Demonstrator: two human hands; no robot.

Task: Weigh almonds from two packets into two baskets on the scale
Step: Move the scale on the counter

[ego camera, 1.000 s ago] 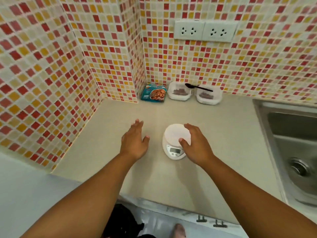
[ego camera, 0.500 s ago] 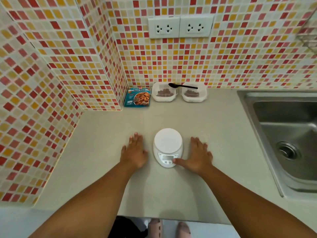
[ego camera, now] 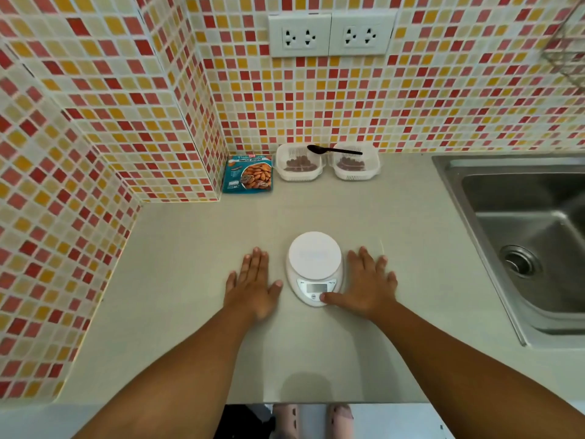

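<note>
A white scale [ego camera: 314, 267] stands on the beige surface [ego camera: 190, 248] with nothing on its round plate. The left hand [ego camera: 253, 286] lies flat and empty just beside it, and the right hand [ego camera: 367, 283] lies flat on the other side, its thumb touching the front of the scale. At the tiled wall stand an almond packet [ego camera: 248, 174] and two baskets [ego camera: 299, 161] with almonds, a black spoon [ego camera: 332, 150] across their rims.

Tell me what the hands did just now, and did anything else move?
The right hand came off the top of the scale and went flat on the counter beside it, thumb on the scale's front buttons. The left hand spread flat on the other side. Neither holds anything. The almond packet, the two baskets and the black spoon stayed by the wall.
</note>
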